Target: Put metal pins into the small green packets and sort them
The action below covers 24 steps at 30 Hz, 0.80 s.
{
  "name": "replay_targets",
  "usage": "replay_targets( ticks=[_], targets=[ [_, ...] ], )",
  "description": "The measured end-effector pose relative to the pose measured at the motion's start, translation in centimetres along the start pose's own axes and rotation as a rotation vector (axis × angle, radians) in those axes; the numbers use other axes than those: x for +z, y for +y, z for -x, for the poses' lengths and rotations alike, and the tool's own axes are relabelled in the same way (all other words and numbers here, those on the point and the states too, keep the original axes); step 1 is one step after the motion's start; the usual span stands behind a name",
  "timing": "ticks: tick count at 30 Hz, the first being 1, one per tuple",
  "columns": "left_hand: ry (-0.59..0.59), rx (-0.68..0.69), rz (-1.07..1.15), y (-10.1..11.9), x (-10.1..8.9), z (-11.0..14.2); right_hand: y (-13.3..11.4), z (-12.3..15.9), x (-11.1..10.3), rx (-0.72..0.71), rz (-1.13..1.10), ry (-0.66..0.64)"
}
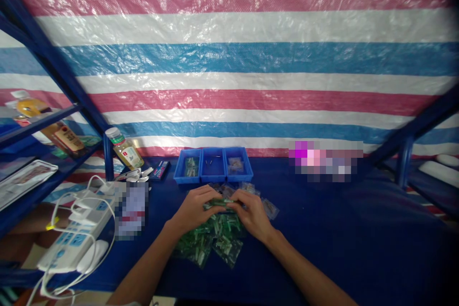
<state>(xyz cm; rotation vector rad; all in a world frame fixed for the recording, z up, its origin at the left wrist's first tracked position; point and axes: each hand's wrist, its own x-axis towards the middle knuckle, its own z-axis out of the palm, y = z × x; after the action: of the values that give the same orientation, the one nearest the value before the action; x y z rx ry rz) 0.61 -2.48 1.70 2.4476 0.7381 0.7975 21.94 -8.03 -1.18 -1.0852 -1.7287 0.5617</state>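
Note:
My left hand (195, 208) and my right hand (251, 215) meet above the table, and both pinch a green circuit-board strip in a clear plastic bag (218, 204). Below them lies a heap of similar green boards in clear bags (211, 241). Further small clear bags (269, 209) lie just past my right hand. A blue three-compartment plastic tray (213, 165) stands beyond my hands, with small bagged parts in its left and right compartments and tiny metal pieces in the middle one.
A white power strip (73, 241) with tangled white cables lies at the left, beside a pixelated paper item (132, 210). A bottle of yellowish liquid (125, 149) stands at the back left. Blue metal shelving frames both sides, and a striped tarpaulin (229, 57) hangs behind.

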Motion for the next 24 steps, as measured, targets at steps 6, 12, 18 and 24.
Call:
replay_targets(
  ticks=[6,12,18,24],
  targets=[
    [-0.055,0.013,-0.021,-0.04,0.19,-0.07,0.46,0.01,-0.13,-0.079,0.044,-0.072],
    [-0.021,0.015,-0.049,-0.42,0.41,0.04,0.72,0.07,-0.45,-0.120,0.071,-0.073],
    [0.020,-0.037,-0.064,-0.42,0.43,0.19,0.94,0.11,-0.47,-0.139,0.111,-0.094],
    [-0.002,-0.056,-0.067,-0.70,0.38,0.32,0.24,0.18,-0.15,-0.076,0.044,-0.065]
  ],
)
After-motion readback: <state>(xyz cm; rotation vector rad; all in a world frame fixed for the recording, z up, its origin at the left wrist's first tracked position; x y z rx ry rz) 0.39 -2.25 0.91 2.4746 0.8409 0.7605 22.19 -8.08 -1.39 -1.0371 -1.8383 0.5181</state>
